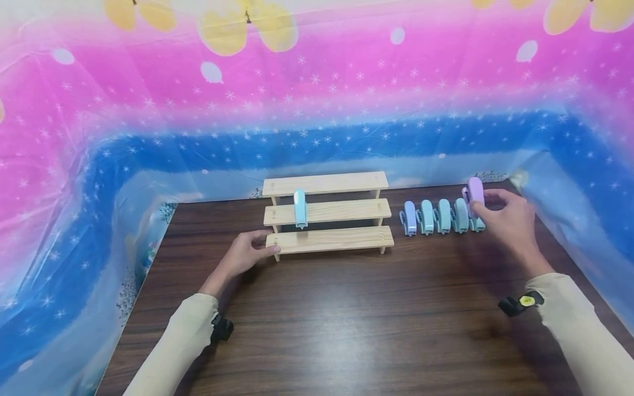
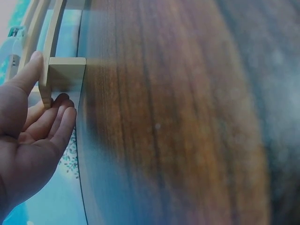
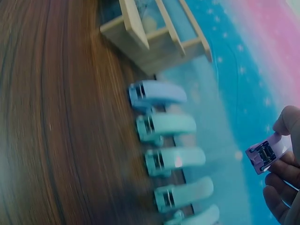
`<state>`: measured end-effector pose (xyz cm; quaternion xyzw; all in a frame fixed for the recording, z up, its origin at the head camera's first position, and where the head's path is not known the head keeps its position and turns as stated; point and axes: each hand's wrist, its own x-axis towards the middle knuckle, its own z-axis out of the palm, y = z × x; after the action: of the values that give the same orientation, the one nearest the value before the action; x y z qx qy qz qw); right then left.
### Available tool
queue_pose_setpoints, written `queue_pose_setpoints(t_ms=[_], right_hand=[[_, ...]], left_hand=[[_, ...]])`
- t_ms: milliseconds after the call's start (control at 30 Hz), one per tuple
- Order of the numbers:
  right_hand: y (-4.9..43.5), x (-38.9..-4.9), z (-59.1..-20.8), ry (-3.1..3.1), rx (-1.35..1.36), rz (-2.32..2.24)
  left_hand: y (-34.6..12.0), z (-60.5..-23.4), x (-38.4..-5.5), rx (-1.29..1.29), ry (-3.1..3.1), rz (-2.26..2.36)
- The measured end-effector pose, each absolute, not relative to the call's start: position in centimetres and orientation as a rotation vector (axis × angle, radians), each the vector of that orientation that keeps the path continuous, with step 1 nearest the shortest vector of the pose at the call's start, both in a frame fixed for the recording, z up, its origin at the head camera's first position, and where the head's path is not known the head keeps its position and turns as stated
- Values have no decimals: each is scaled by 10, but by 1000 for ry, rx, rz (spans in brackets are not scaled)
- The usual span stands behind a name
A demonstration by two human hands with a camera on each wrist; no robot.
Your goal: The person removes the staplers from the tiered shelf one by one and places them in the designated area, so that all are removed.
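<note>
A light-wood three-step display rack [image 1: 329, 240] stands on the table, and one light-blue stapler [image 1: 300, 209] sits upright on its middle step. My left hand [image 1: 245, 254] grips the left end of the lowest step, its thumb on top and fingers below, as the left wrist view shows up close [image 2: 35, 122]. On the right, my right hand [image 1: 510, 220] pinches a purple stapler [image 1: 475, 191] between thumb and fingers, lifted above the end of a row. That row holds several staplers, one lavender-blue [image 1: 409, 218] and the others mint or teal [image 1: 443, 216]. In the right wrist view the purple stapler [image 3: 267, 152] shows its metal underside.
The dark wood-grain table [image 1: 342, 319] extends in front of the rack. A pink and blue patterned cloth [image 1: 317, 110] hangs behind and along both sides. The stapler row stands just right of the rack, near the table's back edge.
</note>
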<state>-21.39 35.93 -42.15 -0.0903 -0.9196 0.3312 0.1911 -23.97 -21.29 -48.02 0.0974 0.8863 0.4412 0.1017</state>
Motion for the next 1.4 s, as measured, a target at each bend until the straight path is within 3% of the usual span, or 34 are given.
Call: queue_pose_setpoints(t_ms=[567, 1400], right_hand=[[415, -227, -428, -2629, -347, 981], [449, -241, -497, -2661, -488, 1073]], left_hand=[[-213, -480, -239, 256, 2622, 1300], [-214, -482, -240, 299, 2637, 1302]])
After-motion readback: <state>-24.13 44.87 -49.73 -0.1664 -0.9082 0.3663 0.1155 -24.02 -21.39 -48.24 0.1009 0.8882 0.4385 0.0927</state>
